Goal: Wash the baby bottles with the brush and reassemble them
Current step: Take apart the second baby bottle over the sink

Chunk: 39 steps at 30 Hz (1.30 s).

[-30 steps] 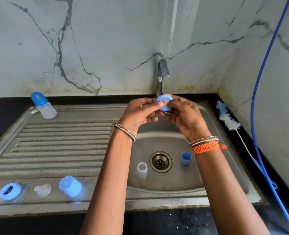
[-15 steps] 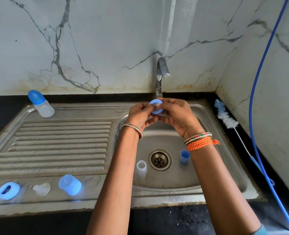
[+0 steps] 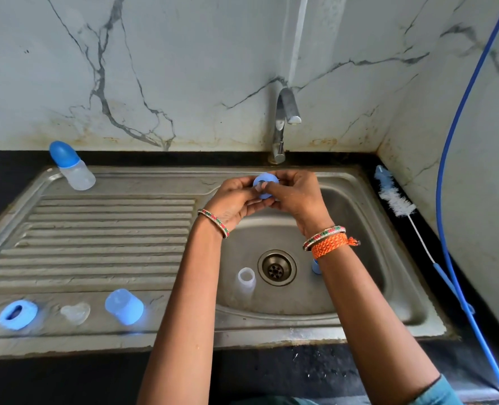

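Note:
Over the back of the sink basin (image 3: 400, 299), my left hand (image 3: 233, 201) and my right hand (image 3: 296, 197) pinch one blue bottle ring (image 3: 265, 185) between their fingertips. A clear bottle body (image 3: 246, 280) stands upright in the basin beside the drain, and a blue cap (image 3: 315, 266) is half hidden behind my right wrist. On the drainboard's front edge lie a second blue ring (image 3: 17, 314), a clear teat (image 3: 75, 312) and a blue cap (image 3: 124, 306). An assembled bottle (image 3: 72, 166) stands at the back left. The bottle brush (image 3: 396, 200) lies on the black counter to the right.
The tap (image 3: 284, 124) rises behind my hands, with no water running. A blue hose (image 3: 447, 176) hangs down the right wall to the counter's front edge. The ribbed drainboard (image 3: 102, 235) fills the left side.
Both hands, still holding the blue ring, have shifted slightly down and away from the tap. The ring has turned a little between the fingers.

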Tool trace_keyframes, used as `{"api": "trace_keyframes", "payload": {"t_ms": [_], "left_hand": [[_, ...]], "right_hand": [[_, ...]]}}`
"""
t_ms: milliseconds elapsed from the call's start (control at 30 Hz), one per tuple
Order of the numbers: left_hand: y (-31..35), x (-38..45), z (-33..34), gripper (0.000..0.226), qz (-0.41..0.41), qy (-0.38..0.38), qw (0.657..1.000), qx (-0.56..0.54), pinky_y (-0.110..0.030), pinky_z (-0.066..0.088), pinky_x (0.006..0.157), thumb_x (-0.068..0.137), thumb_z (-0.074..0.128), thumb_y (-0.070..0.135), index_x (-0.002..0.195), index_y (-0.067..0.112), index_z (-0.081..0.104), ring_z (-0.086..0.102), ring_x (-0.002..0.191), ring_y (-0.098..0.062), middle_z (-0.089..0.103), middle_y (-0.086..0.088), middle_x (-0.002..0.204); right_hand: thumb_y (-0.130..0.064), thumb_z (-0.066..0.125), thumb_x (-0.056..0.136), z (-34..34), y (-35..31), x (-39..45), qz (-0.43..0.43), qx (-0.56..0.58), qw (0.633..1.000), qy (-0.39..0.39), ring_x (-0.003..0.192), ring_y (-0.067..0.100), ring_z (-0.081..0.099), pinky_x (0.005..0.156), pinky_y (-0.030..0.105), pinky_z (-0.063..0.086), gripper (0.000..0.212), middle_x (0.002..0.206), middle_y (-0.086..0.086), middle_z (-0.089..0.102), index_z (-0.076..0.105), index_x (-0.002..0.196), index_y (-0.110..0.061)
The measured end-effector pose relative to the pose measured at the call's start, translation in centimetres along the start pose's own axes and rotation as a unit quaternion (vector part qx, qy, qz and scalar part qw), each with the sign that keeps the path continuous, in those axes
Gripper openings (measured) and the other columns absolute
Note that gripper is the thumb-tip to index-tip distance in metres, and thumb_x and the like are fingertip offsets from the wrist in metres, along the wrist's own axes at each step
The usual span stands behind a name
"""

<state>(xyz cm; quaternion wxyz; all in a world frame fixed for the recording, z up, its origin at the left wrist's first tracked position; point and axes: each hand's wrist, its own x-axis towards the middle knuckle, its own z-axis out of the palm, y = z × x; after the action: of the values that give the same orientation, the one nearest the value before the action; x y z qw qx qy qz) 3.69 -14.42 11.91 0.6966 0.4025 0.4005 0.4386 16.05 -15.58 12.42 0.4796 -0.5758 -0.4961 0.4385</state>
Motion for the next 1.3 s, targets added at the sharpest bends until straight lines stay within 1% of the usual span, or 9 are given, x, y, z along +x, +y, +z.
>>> {"api": "trace_keyframes", "payload": {"t_ms": [167, 300, 433, 567, 733, 900, 1033, 1200, 1300], "left_hand": [[0.0, -0.2, -1.1, 0.029, -0.002, -0.032, 0.998, -0.048, -0.02, 0.058, 0.071, 0.096, 0.035, -0.01, 0.113, -0.002, 0.057, 0.071, 0.075, -0.013, 0.067, -0.011, 0.092], [-0.6, 0.1, -0.9, 0.025, -0.007, 0.02, 0.999, -0.036, -0.018, 0.057, 0.064, 0.093, 0.045, -0.008, 0.113, -0.004, 0.059, 0.07, 0.067, -0.011, 0.068, -0.009, 0.085], [-1.5, 0.5, -1.4, 0.013, -0.031, 0.069, 0.995, -0.068, -0.019, 0.056, 0.068, 0.089, 0.056, -0.003, 0.09, 0.008, 0.063, 0.068, 0.063, -0.007, 0.071, 0.001, 0.067], [-2.0, 0.7, -1.4, 0.014, -0.043, 0.093, 0.991, -0.089, -0.018, 0.056, 0.065, 0.087, 0.059, -0.001, 0.083, 0.012, 0.06, 0.068, 0.06, -0.004, 0.07, 0.004, 0.063], [-2.3, 0.5, -1.3, 0.016, -0.063, 0.065, 0.987, -0.136, -0.02, 0.056, 0.061, 0.093, 0.053, 0.005, 0.084, 0.016, 0.06, 0.068, 0.061, -0.005, 0.071, 0.005, 0.066], [-2.9, 1.6, -2.1, 0.021, -0.04, 0.132, 0.979, -0.149, -0.018, 0.055, 0.057, 0.092, 0.05, -0.002, 0.083, 0.014, 0.057, 0.062, 0.068, -0.01, 0.065, -0.002, 0.076], [-4.6, 2.5, -3.6, 0.02, -0.048, 0.181, 0.981, -0.054, -0.016, 0.054, 0.056, 0.09, 0.056, -0.003, 0.08, 0.015, 0.058, 0.059, 0.071, -0.012, 0.063, -0.002, 0.078], [-6.3, 4.6, -3.1, 0.027, -0.03, 0.248, 0.966, 0.062, -0.016, 0.048, 0.045, 0.081, 0.068, -0.003, 0.079, 0.02, 0.055, 0.056, 0.042, -0.001, 0.061, 0.006, 0.052], [-7.5, 6.2, -2.7, 0.031, -0.057, 0.247, 0.964, 0.084, -0.014, 0.035, 0.039, 0.086, 0.056, -0.007, 0.072, 0.02, 0.047, 0.046, 0.035, -0.004, 0.055, 0.001, 0.05]], "right_hand": [[-0.009, 0.07, 0.081, -0.2, 0.8, 0.9, 0.013, -0.046, 0.998, 0.044, 0.085, 0.021, 0.067, 0.074, 0.037, 0.06, 0.026, 0.094, 0.009, 0.066, 0.066, 0.107, -0.005], [-0.007, 0.072, 0.08, -0.1, 1.3, 0.9, 0.021, -0.043, 0.998, 0.039, 0.085, 0.023, 0.069, 0.07, 0.036, 0.06, 0.031, 0.097, 0.011, 0.066, 0.063, 0.109, -0.005], [-0.001, 0.069, 0.082, -0.5, 1.6, 0.5, 0.041, -0.013, 0.998, 0.04, 0.082, 0.025, 0.07, 0.066, 0.036, 0.061, 0.022, 0.098, 0.014, 0.068, 0.063, 0.102, -0.006], [0.0, 0.067, 0.084, -1.2, 1.7, 0.1, 0.089, 0.089, 0.992, -0.008, 0.079, 0.025, 0.07, 0.063, 0.031, 0.06, 0.019, 0.097, 0.016, 0.068, 0.064, 0.103, -0.003], [0.004, 0.057, 0.088, -1.7, 1.9, 0.0, 0.144, 0.215, 0.964, -0.064, 0.069, 0.023, 0.07, 0.06, 0.027, 0.059, 0.012, 0.089, 0.017, 0.068, 0.064, 0.095, -0.003], [0.01, 0.04, 0.094, -2.9, 3.4, 0.3, 0.213, 0.377, 0.899, -0.071, 0.071, 0.025, 0.072, 0.058, 0.023, 0.058, 0.024, 0.086, 0.017, 0.07, 0.06, 0.101, 0.001], [0.011, 0.043, 0.093, -3.4, 4.8, 0.9, 0.217, 0.209, 0.953, -0.027, 0.075, 0.027, 0.067, 0.059, 0.026, 0.059, 0.028, 0.104, 0.024, 0.062, 0.053, 0.119, 0.01], [0.009, 0.053, 0.089, -0.7, 6.1, 1.5, 0.13, 0.096, 0.986, -0.038, 0.093, 0.026, 0.063, 0.07, 0.031, 0.06, 0.024, 0.105, 0.014, 0.062, 0.062, 0.108, -0.002], [0.004, 0.065, 0.082, 1.0, 7.8, 2.7, 0.046, -0.062, 0.997, 0.001, 0.087, 0.021, 0.065, 0.07, 0.031, 0.059, 0.021, 0.092, 0.008, 0.065, 0.068, 0.102, 0.0]]}}
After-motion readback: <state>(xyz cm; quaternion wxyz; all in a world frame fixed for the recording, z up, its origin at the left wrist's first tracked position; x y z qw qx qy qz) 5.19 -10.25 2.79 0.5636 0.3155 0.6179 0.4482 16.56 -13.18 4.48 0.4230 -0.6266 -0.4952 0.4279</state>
